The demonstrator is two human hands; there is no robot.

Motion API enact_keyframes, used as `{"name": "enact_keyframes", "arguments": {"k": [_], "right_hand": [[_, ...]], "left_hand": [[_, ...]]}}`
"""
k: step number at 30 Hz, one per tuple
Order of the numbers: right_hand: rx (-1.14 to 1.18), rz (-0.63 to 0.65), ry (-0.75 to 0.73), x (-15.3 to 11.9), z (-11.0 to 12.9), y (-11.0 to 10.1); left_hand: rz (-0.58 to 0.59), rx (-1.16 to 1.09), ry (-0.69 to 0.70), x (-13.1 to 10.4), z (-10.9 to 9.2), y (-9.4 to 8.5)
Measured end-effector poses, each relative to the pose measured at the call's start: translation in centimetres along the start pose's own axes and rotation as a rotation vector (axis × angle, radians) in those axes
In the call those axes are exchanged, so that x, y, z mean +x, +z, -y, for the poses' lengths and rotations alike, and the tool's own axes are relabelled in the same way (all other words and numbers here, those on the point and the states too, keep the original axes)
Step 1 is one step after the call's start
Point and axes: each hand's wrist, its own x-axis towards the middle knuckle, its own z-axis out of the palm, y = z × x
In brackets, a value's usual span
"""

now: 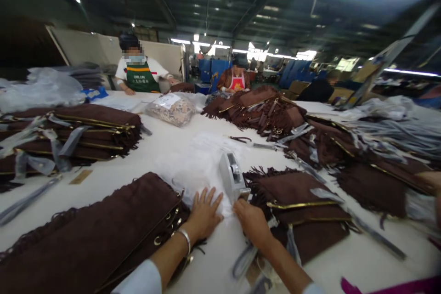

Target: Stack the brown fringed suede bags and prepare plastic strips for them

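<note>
My left hand [206, 216] lies with fingers spread on a thin white plastic bag [188, 177] on the table. It wears a silver bracelet [186, 240]. Just to the right, my right hand [253, 223] is closed, its fingertips at the front end of a grey tape dispenser [231, 174]. Whatever those fingers pinch is hidden. A long brown fringed piece [93, 234] with gold rings along its edge lies left of my left hand. Beyond my right hand lie brown fringed bags [299, 193] with gold zippers.
Brown pieces are stacked at the left [96, 124], and a large heap [262, 110] lies at the back right. A clear bag of patterned material [172, 109] rests mid-table. Grey straps [399, 128] are piled at right. Two people [141, 71] [237, 78] are across the table.
</note>
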Motion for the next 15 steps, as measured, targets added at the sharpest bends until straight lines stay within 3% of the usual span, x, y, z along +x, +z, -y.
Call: {"name": "enact_keyframes", "arguments": {"k": [4,11,15], "right_hand": [[-0.121,-0.013,-0.041,-0.4,0.0,-0.7],[-0.043,0.019,-0.031,-1.2,1.0,-2.5],[-0.156,-0.024,-0.039,-1.5,2.0,-1.3]], "left_hand": [[0.026,0.01,-0.04,0.1,-0.7,-0.2],[0.064,0.011,-0.062,0.1,-1.2,-1.1],[0.035,0.0,-0.056,-0.2,-1.1,-0.9]]}}
